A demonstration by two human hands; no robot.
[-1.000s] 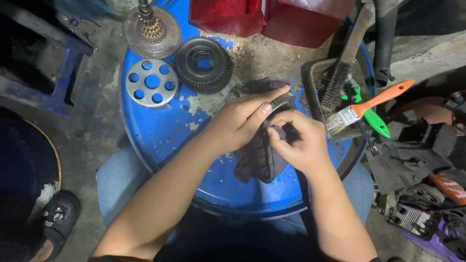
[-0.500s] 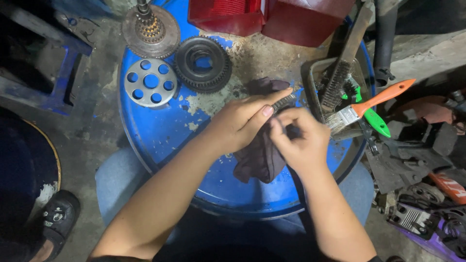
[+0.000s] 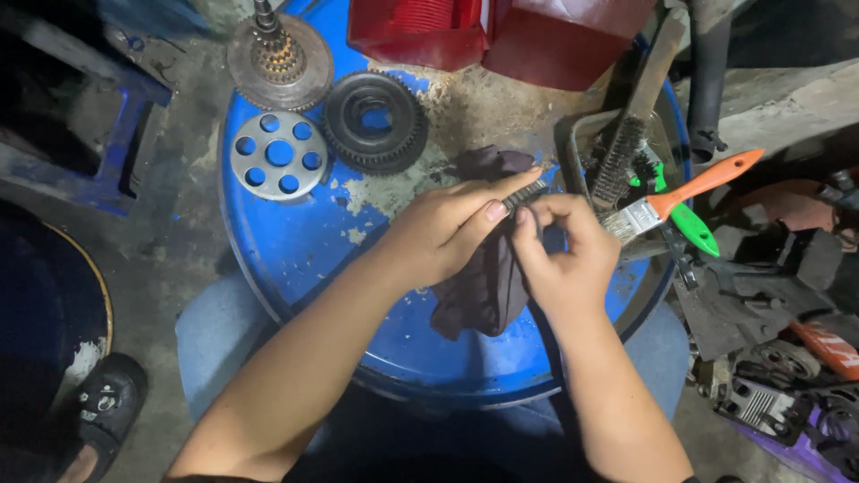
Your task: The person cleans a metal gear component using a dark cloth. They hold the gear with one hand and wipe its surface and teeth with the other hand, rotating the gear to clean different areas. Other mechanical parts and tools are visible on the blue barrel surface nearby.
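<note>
While both hands meet over the middle of the blue drum lid [image 3: 295, 250], they share one small job: a toothed metal ring [image 3: 526, 191] is pinched between them with a dark rag [image 3: 488, 277] bunched underneath, so grime falls into the cloth and not onto the lid. The left hand [image 3: 447, 228] closes its fingers and thumb on the ring's edge, steadying it; the right hand [image 3: 564, 255] curls thumb and forefinger narrowly against the same ring from the 3 o'clock side (how much of the ring lies under the palms I cannot tell).

Other parts sit out of the way toward 11 and 12 o'clock on the lid: a black gear [image 3: 374, 121], a drilled silver disc [image 3: 278, 155] just beside it, and a rusty gear on a shaft [image 3: 279, 55] at the rim, laid flat and apart, probably so they stay sorted. At 2 o'clock a shallow tray [image 3: 573, 143] keeps the cleaning tools together within the right hand's reach: a wire brush [image 3: 626, 143] and an orange-handled paintbrush [image 3: 680, 192] resting across its edge, over a green-handled tool [image 3: 693, 228].
</note>
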